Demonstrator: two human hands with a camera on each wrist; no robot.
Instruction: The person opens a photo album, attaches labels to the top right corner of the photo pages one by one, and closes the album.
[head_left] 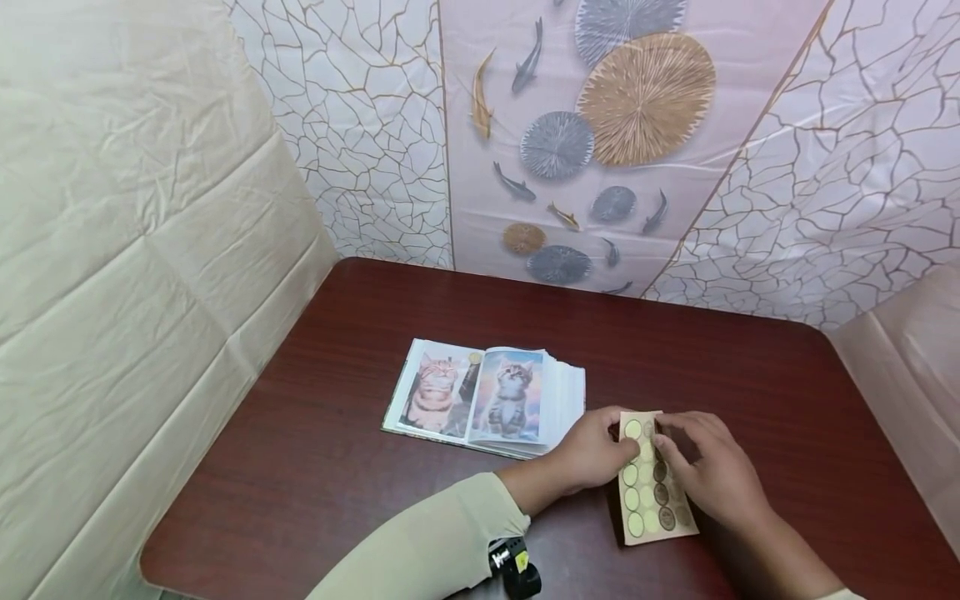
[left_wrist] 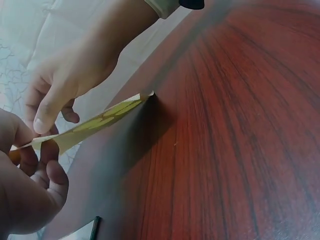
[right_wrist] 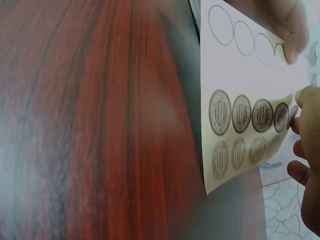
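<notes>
A sticker sheet (head_left: 649,492) with rows of round gold and brown seals is held tilted above the table, its near end lowest in the head view. My left hand (head_left: 596,450) grips its far left part, thumb on the face and fingers behind. At the far right corner, my right hand (head_left: 716,471) pinches the sheet between thumb and forefinger. The right wrist view shows the right thumb tip (right_wrist: 302,95) at the end of a row of dark seals. Left of the hands lies an open photo album (head_left: 551,417) with cat pictures on both pages.
A round gold sticker (head_left: 475,358) sits at the upper right of the album's left page. The dark red wooden table (head_left: 322,467) meets a patterned cloth backdrop (head_left: 375,125) behind and a pale cloth (head_left: 150,292) at left. A black wrist camera (head_left: 514,568) is strapped at my left sleeve.
</notes>
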